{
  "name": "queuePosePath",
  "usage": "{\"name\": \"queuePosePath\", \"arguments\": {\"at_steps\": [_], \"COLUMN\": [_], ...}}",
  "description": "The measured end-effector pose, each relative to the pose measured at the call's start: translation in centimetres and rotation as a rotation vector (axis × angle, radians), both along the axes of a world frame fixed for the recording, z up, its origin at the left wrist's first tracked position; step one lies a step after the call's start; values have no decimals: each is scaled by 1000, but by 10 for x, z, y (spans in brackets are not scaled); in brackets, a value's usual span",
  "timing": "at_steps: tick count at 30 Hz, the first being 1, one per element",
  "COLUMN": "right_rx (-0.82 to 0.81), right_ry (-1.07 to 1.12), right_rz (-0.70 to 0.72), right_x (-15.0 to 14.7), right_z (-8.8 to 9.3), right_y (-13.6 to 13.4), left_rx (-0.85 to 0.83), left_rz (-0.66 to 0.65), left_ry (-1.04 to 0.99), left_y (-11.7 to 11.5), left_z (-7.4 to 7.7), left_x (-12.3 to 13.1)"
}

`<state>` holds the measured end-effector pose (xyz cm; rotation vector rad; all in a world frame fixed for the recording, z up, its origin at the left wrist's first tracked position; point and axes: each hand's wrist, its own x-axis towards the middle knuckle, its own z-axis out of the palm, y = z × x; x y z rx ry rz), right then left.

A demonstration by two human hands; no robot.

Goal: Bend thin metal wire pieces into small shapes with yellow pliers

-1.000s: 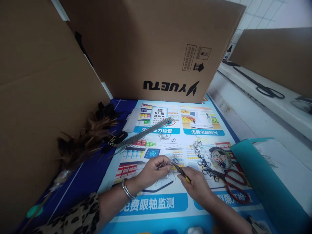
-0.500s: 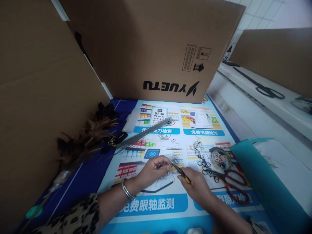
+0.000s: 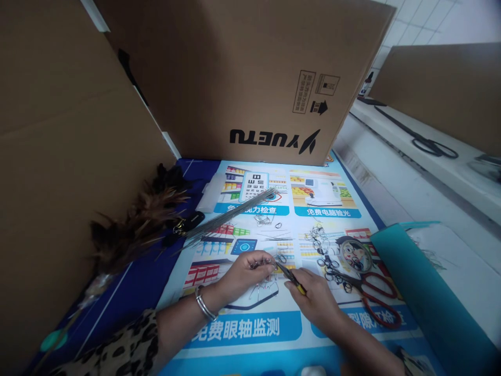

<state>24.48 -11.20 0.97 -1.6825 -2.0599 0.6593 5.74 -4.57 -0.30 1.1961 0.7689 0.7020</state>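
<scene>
My left hand (image 3: 252, 269), with a silver bangle on the wrist, is closed in a pinch on a small bent-wire piece (image 3: 270, 262); its exact shape is too small to make out. My right hand (image 3: 313, 292) grips a pair of pliers (image 3: 291, 278) by the yellow-and-black handles. The jaws of the pliers meet the wire at the left fingertips. Just beyond the hands, more bent wire (image 3: 264, 220) lies on the printed sheet. A bundle of straight wires (image 3: 235, 211) stretches diagonally behind my left hand.
Red-handled scissors (image 3: 379, 292) lie right of my hands, beside a roll of tape (image 3: 355, 255) and several small dark rings (image 3: 332, 269). A teal box (image 3: 426, 282) stands at the right. Brown feathers (image 3: 141, 219) lie left. Cardboard (image 3: 250, 78) walls the back.
Both hands stay almost in place, with the pliers still at the wire. The wire piece at the left fingertips has shifted very slightly.
</scene>
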Motion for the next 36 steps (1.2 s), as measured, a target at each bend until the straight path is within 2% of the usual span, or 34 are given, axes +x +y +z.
{"name": "queuePosePath", "arguments": {"at_steps": [10,17,25,36], "right_rx": [15,117,133,106], "right_ry": [-10,-125,-222,-237], "right_rz": [39,25,20,10], "right_x": [2,2,1,0], "right_z": [2,-4,-4,-5], "right_y": [-1,-3,-6,-5], "left_rx": [148,291,499,548], "left_rz": [16,28,32,56], "left_ry": [92,184,279,317], "left_y": [0,0,-3,-4], "left_z": [6,12,9,13], "left_x": [-2,-1,-2,-1]}}
